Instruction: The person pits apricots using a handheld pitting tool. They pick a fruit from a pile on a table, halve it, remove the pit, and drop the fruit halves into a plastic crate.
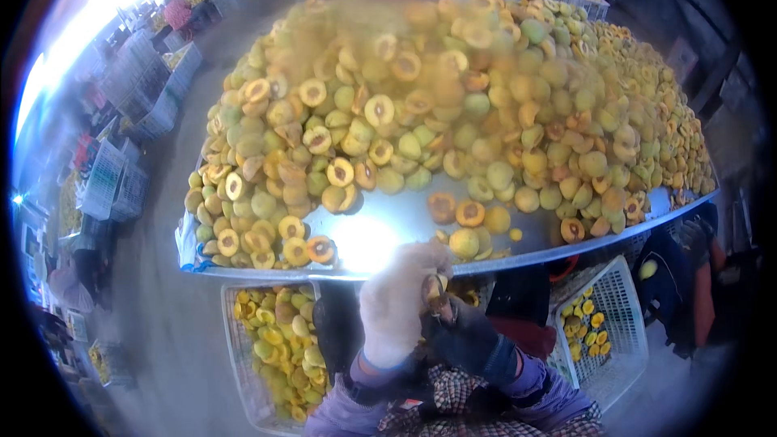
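Observation:
My left hand (391, 300), in a white glove, is closed around a halved stone fruit (434, 286) just below the front rim of a metal table (388, 194). Against that fruit is my right hand (464, 331), in a dark glove with its fingers curled. Whether a small tool sits in the right hand is too dim and blurred to tell. Beyond both hands rises a large heap of yellow-green halved stone fruit (379, 110), many with the brown pit still in the cut face. A few halves (470, 213) lie on the bare metal near the rim.
Left of my lap stands a white plastic crate (234, 340) full of pitted halves. Another crate (625, 315), to the right, holds several halves. A co-worker (674, 279) sits at the right. Stacked crates (115, 182) and other people (178, 14) are across the floor.

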`<act>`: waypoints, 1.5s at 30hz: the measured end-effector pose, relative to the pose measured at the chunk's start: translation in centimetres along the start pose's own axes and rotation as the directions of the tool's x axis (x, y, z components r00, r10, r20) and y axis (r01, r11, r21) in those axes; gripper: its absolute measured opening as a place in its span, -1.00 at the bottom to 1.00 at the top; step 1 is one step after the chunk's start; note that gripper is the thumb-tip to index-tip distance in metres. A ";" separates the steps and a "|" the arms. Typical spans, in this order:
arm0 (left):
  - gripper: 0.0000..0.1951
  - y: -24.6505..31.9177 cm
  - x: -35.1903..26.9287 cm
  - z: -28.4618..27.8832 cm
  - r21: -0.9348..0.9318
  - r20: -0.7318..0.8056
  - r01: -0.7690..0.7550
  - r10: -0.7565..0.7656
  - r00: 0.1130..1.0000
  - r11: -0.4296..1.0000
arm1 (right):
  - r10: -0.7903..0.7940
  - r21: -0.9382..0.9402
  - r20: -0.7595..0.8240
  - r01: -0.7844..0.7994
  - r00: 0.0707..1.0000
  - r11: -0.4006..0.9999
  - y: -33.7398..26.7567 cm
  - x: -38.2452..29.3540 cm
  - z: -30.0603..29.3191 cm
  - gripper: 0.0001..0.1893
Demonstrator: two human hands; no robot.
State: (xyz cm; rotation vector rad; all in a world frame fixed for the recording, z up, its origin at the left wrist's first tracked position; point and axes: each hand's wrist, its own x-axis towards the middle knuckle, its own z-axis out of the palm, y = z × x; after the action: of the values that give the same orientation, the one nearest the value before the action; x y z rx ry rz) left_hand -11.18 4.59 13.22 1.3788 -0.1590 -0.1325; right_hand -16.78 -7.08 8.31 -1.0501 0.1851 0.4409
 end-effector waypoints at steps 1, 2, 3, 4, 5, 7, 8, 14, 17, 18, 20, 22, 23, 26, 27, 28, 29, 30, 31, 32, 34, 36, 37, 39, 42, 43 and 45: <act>-0.78 -0.2 0.2 -0.3 0.188 0.033 -0.082 0.078 0.996 0.979 | 0.128 -0.136 -0.068 -0.136 0.989 0.981 -1.8 -0.5 0.7 -0.75; -0.79 -0.2 0.3 -0.6 0.366 0.076 -0.163 0.146 0.986 0.916 | 0.143 -0.176 -0.071 -0.154 0.987 0.972 -2.4 -0.5 0.7 -0.75; -0.80 0.1 0.5 -0.7 0.374 0.060 -0.179 0.168 0.984 0.910 | 0.156 -0.218 -0.064 -0.167 0.986 0.962 -2.8 -0.2 0.7 -0.76; -0.82 0.5 0.6 -0.4 0.367 0.055 -0.194 0.187 0.981 0.910 | 0.066 -0.171 0.007 -0.064 0.998 0.983 -1.3 -0.2 -0.1 -0.77; -0.84 0.8 0.7 -0.2 0.367 0.050 -0.211 0.207 0.977 0.906 | 0.039 0.055 0.121 -0.046 0.992 0.997 0.2 0.4 -1.4 -0.77; -0.86 0.1 1.3 0.1 0.486 0.115 -0.305 0.287 0.951 0.819 | -0.017 0.480 0.320 -0.147 0.947 0.865 3.2 1.4 -4.2 -0.78; -0.86 -0.2 1.5 0.3 0.509 0.141 -0.322 0.292 0.946 0.798 | -0.026 0.483 0.277 -0.116 0.961 0.868 3.4 1.5 -4.3 -0.79; -0.82 -1.1 0.2 1.0 0.339 0.071 -0.443 0.447 0.892 0.830 | -0.348 0.133 0.380 0.322 0.857 0.937 2.4 2.0 -4.2 -0.81; -0.80 -2.1 -0.2 0.7 0.396 0.141 -0.487 0.472 0.870 0.779 | -0.476 -0.646 0.700 0.756 0.532 -0.106 -0.2 1.4 -3.4 -0.78; -0.79 -2.1 -0.2 0.8 0.373 0.158 -0.449 0.421 0.893 0.812 | -0.384 -0.609 0.791 0.551 0.477 -0.570 -0.2 1.2 -3.6 -0.77; -0.78 -1.6 0.5 0.7 0.350 0.191 -0.380 0.331 0.924 0.856 | -0.173 -0.105 0.900 -0.186 0.401 -0.977 0.4 1.2 -4.2 -0.75; -0.78 -1.0 1.3 1.0 0.368 0.220 -0.419 0.361 0.907 0.830 | -0.195 -0.156 0.903 -0.132 0.383 -0.979 0.2 1.0 -4.2 -0.75; -0.78 -0.8 1.4 1.5 0.389 0.232 -0.484 0.425 0.875 0.784 | -0.331 -0.468 0.857 0.329 0.394 -0.820 -0.6 0.7 -4.0 -0.76; -0.78 -0.7 1.3 1.9 0.372 0.299 -0.560 0.476 0.827 0.740 | -0.449 -0.684 0.710 0.684 0.543 -0.254 -1.2 -0.4 -4.2 -0.76; -0.77 -0.6 1.2 1.8 0.363 0.323 -0.563 0.467 0.823 0.742 | -0.456 -0.705 0.677 0.686 0.577 -0.180 -1.1 -0.7 -4.2 -0.75; -0.78 -0.4 1.1 1.7 0.271 0.271 -0.338 0.266 0.925 0.901 | -0.465 -0.708 0.639 0.705 0.613 -0.043 -1.4 -1.2 -3.8 -0.75; -0.79 -0.1 1.1 1.5 0.162 0.241 -0.082 0.041 0.970 0.983 | -0.467 -0.696 0.601 0.712 0.649 0.094 -2.1 -1.7 -3.2 -0.75; -0.79 0.0 1.0 1.4 0.044 0.242 0.190 -0.195 0.950 0.981 | -0.404 -0.696 0.543 0.664 0.736 0.274 -2.2 -1.9 -3.1 -0.75; -0.79 0.0 1.1 1.2 0.069 0.267 0.150 -0.163 0.950 0.986 | -0.336 -0.682 0.478 0.584 0.812 0.440 -2.3 -2.0 -3.0 -0.75; -0.79 -0.1 1.2 1.0 0.095 0.291 0.107 -0.131 0.948 0.990 | -0.183 -0.663 0.407 0.427 0.895 0.615 -2.3 -1.9 -3.1 -0.76; -0.78 0.4 1.4 0.7 0.234 0.343 0.017 -0.099 0.934 0.972 | -0.082 -0.550 0.376 0.293 0.923 0.782 -2.0 -1.8 -3.0 -0.83; -0.79 1.6 2.2 1.1 0.428 0.437 -0.094 -0.115 0.892 0.899 | -0.140 -0.347 0.334 0.259 0.932 0.901 -0.6 -2.4 -3.6 -0.90; -0.80 1.6 2.5 0.9 0.385 0.461 -0.002 -0.191 0.867 0.923 | -0.115 -0.195 0.299 0.178 0.947 0.964 0.5 -2.7 -3.9 -0.91; -0.81 1.2 2.9 0.5 0.293 0.516 0.184 -0.317 0.796 0.938 | 0.135 0.169 0.257 -0.182 0.957 0.969 4.4 -3.2 -5.7 -0.90; -0.81 1.3 2.1 0.5 0.296 0.532 -0.052 -0.120 0.838 0.954 | 0.336 0.312 0.246 -0.403 0.909 0.861 4.1 -4.1 -4.6 -0.83; -0.82 1.4 2.0 0.4 0.293 0.542 -0.143 -0.040 0.840 0.945 | 0.378 0.312 0.250 -0.443 0.892 0.840 2.9 -3.8 -4.0 -0.80; -0.78 0.1 2.4 0.0 0.196 0.592 -0.338 0.164 0.789 0.920 | 0.408 0.368 0.333 -0.515 0.850 0.774 1.8 -3.5 -3.5 -0.75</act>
State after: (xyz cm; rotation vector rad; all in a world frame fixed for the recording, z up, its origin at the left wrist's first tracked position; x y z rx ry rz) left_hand -8.79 4.17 13.42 1.5665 -0.8996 -0.3023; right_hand -20.46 -10.32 6.40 -0.4767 0.3215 0.9258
